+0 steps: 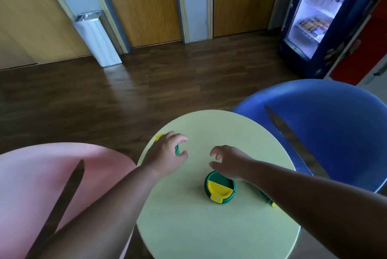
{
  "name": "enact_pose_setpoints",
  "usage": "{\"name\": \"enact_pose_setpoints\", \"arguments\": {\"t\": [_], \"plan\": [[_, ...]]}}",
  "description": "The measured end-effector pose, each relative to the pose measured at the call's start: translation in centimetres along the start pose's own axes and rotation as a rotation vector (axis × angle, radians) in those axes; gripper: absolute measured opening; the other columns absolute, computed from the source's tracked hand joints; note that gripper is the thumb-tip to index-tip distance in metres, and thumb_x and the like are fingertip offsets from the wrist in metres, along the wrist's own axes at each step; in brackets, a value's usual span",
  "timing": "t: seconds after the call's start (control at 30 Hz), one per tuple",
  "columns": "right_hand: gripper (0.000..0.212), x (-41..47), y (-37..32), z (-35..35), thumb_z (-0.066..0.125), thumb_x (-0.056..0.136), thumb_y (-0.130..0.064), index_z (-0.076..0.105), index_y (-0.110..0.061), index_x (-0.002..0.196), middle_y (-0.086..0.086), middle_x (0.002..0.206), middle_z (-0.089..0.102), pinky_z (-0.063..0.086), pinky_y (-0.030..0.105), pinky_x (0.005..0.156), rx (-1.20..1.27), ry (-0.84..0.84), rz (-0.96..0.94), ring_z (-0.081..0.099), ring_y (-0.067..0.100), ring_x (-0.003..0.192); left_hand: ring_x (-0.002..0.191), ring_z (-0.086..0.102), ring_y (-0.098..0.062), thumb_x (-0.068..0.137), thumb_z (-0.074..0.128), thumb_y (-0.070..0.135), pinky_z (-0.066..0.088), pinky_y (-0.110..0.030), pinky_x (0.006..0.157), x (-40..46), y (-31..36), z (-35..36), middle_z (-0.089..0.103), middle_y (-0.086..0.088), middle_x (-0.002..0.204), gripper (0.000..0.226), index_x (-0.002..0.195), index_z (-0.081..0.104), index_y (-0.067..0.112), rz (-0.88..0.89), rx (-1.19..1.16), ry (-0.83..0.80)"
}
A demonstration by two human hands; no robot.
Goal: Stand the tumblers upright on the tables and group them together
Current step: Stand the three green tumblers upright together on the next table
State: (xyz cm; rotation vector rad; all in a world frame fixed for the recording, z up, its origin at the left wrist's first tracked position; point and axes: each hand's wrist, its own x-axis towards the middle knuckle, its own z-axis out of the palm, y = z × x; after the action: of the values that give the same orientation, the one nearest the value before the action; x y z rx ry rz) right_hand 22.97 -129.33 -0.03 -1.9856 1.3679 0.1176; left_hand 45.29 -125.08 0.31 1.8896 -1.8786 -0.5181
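A green tumbler with a yellow lid (219,188) stands upright near the middle of the round pale green table (209,227). My right hand (227,161) hovers just beyond it, fingers spread and holding nothing. My left hand (167,153) wraps over a second green tumbler (177,150) at the table's left edge. Its yellow end (160,136) pokes out behind my knuckles, and the rest is hidden. A third green and yellow tumbler (267,199) lies mostly hidden under my right forearm.
A pink round table (52,175) adjoins on the left and a blue one (335,133) on the right, each crossed by a dark strip. Dark wooden floor lies beyond, with a white bin (96,38) by the wall and a lit drinks fridge (326,13) at the far right.
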Motion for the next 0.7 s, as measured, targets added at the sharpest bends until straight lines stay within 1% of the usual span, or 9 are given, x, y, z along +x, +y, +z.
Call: {"name": "enact_pose_setpoints", "arguments": {"t": [0.07,0.1,0.17,0.27,0.37,0.43,0.53,0.6,0.7], "plan": [[0.037,1.0,-1.7,-0.1,0.054,0.093,-0.042,0.057,-0.027,0.126,-0.003,0.121,0.062,0.047,0.029,0.086,0.022,0.005,-0.011,0.058,0.019,0.106,0.111,0.060,-0.019,0.082,0.074,0.036,0.048,-0.030,0.090,0.7,-1.9,-1.2,0.058,0.005,0.120,0.040,0.119,0.066,0.023,0.001,0.056,0.018],[0.036,1.6,-2.5,-0.1,0.053,0.094,-0.040,0.057,-0.026,0.126,-0.003,0.120,0.063,0.047,0.029,0.085,0.044,0.010,-0.010,0.059,0.019,0.105,0.115,0.058,-0.019,0.082,0.077,0.034,0.046,-0.029,0.090,1.0,-2.9,-1.7,0.055,0.005,0.126,0.047,0.126,0.063,0.024,-0.030,0.082,-0.008],[0.034,3.0,-4.2,0.3,0.053,0.094,-0.038,0.058,-0.026,0.126,-0.003,0.119,0.065,0.047,0.028,0.082,0.094,0.013,0.009,0.059,0.019,0.102,0.121,0.054,-0.017,0.078,0.080,0.042,0.046,-0.032,0.095,1.6,-5.1,-2.5,0.049,0.005,0.133,0.067,0.136,0.052,0.028,-0.098,0.122,-0.091],[0.034,5.0,-6.6,1.2,0.052,0.095,-0.037,0.058,-0.026,0.127,-0.002,0.121,0.065,0.044,0.027,0.079,0.144,0.009,0.040,0.060,0.019,0.102,0.130,0.047,-0.018,0.065,0.078,0.059,0.045,-0.038,0.103,2.2,-7.6,-3.0,0.045,0.007,0.137,0.091,0.144,0.039,0.034,-0.139,0.167,-0.227],[0.038,6.9,-8.5,2.0,0.051,0.097,-0.035,0.053,-0.026,0.133,-0.002,0.126,0.062,0.041,0.027,0.077,0.192,0.010,0.070,0.057,0.017,0.100,0.138,0.039,-0.017,0.063,0.080,0.059,0.040,-0.037,0.109,2.6,-8.8,-2.9,0.040,0.012,0.147,0.103,0.150,0.029,0.038,-0.147,0.192,-0.332],[0.039,8.0,-9.5,2.7,0.049,0.097,-0.033,0.051,-0.027,0.136,-0.002,0.127,0.061,0.041,0.026,0.074,0.221,0.007,0.097,0.058,0.018,0.100,0.137,0.040,-0.017,0.063,0.082,0.056,0.040,-0.035,0.109,2.9,-9.2,-2.5,0.039,0.013,0.148,0.106,0.151,0.025,0.041,-0.139,0.151,-0.364],[0.042,9.1,-10.3,3.4,0.042,0.094,-0.020,0.055,-0.029,0.132,0.001,0.117,0.063,0.042,0.025,0.060,0.280,0.026,0.157,0.059,0.022,0.091,0.130,0.044,-0.018,0.065,0.083,0.051,0.044,-0.032,0.101,3.4,-9.5,-1.8,0.042,0.012,0.143,0.098,0.145,0.027,0.043,-0.091,0.114,-0.376],[0.048,9.3,-10.2,3.4,0.037,0.090,-0.013,0.057,-0.029,0.130,0.004,0.114,0.064,0.042,0.025,0.059,0.301,0.045,0.188,0.058,0.023,0.088,0.126,0.047,-0.016,0.065,0.083,0.052,0.045,-0.029,0.095,3.6,-9.3,-1.6,0.044,0.014,0.138,0.092,0.141,0.031,0.044,-0.051,0.125,-0.355],[0.053,8.7,-9.2,2.8,0.033,0.086,-0.009,0.059,-0.031,0.127,0.002,0.118,0.065,0.045,0.026,0.060,0.287,0.064,0.202,0.059,0.022,0.091,0.125,0.052,-0.014,0.064,0.082,0.053,0.046,-0.026,0.095,4.2,-8.6,-1.3,0.045,0.015,0.139,0.090,0.139,0.032,0.045,-0.001,0.111,-0.370]]}}
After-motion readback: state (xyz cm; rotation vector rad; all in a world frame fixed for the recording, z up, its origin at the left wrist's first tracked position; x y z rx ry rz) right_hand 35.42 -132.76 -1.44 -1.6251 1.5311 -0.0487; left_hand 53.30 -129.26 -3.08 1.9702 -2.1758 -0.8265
